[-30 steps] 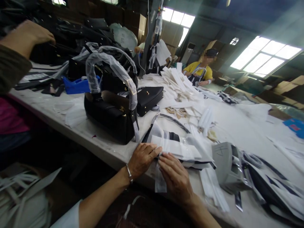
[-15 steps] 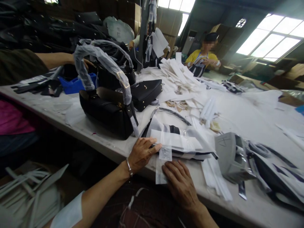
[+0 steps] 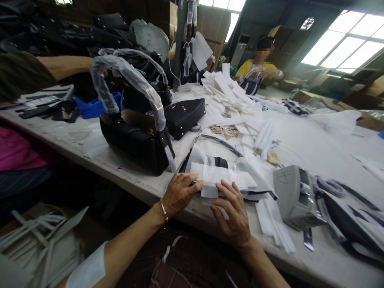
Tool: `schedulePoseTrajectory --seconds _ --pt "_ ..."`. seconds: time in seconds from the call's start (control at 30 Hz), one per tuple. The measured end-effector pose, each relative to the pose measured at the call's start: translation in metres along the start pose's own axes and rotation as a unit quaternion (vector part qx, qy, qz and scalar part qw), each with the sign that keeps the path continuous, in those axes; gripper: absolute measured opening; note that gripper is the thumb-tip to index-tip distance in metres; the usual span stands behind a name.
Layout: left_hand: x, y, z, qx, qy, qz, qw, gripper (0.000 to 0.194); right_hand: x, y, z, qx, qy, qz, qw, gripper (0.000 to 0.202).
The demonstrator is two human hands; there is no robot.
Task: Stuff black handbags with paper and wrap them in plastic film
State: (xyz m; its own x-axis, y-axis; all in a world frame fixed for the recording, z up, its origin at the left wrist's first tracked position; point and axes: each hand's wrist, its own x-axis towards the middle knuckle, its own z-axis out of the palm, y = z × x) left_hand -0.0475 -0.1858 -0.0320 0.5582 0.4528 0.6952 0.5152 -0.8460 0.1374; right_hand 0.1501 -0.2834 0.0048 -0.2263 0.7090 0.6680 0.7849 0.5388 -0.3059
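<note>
A handbag [image 3: 192, 158] lies on the table in front of me, largely covered by white wrapping sheets [image 3: 237, 178]. Its dark, plastic-wrapped handle arches at the back. My left hand [image 3: 180, 194] rests on the bag's near left edge, fingers stretched out flat beside a short white strip [image 3: 209, 192] that hangs over the front edge. To the right of that strip is my right hand [image 3: 232, 212], its fingers apart and slightly curved, the tips at the wrapping near the bag's front edge. Whether they touch it I cannot tell. Nothing shows in either grip.
A black handbag [image 3: 135, 144] with wrapped handles stands at left, another black bag [image 3: 186, 116] behind it. White strips [image 3: 225, 94] are heaped farther back. A grey tape dispenser [image 3: 295, 196] stands at right. A co-worker's arm [image 3: 66, 66] reaches over a blue container [image 3: 90, 108].
My right hand has risen from the table edge to the bag's front, its fingers spreading. The translucent strip end near the table edge no longer shows there. My left hand stays put.
</note>
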Motion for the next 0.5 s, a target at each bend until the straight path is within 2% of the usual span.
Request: schedulePoseTrajectory --seconds 0.1,0.17,0.23,0.33,0.5 --pt "0.0 0.0 -0.001 -0.003 -0.006 0.0 1.0 0.026 0.003 0.002 -0.004 0.078 0.066 0.04 0.994 0.021" --pt "-0.001 0.0 0.0 -0.003 -0.009 -0.004 1.0 0.026 0.004 0.004 -0.004 0.076 0.088 0.066 0.991 0.03" --pt "-0.002 0.0 0.001 0.0 -0.01 -0.008 1.0 0.026 0.007 0.006 -0.001 0.042 0.067 0.067 0.995 0.035" --pt "-0.002 0.0 0.002 0.0 -0.011 -0.01 1.0 0.027 0.009 0.011 0.009 -0.002 0.01 0.033 0.999 0.032" --pt "-0.003 0.0 0.003 -0.006 -0.014 -0.003 1.0 0.029 0.008 0.013 0.017 -0.027 0.016 0.023 0.999 0.026"
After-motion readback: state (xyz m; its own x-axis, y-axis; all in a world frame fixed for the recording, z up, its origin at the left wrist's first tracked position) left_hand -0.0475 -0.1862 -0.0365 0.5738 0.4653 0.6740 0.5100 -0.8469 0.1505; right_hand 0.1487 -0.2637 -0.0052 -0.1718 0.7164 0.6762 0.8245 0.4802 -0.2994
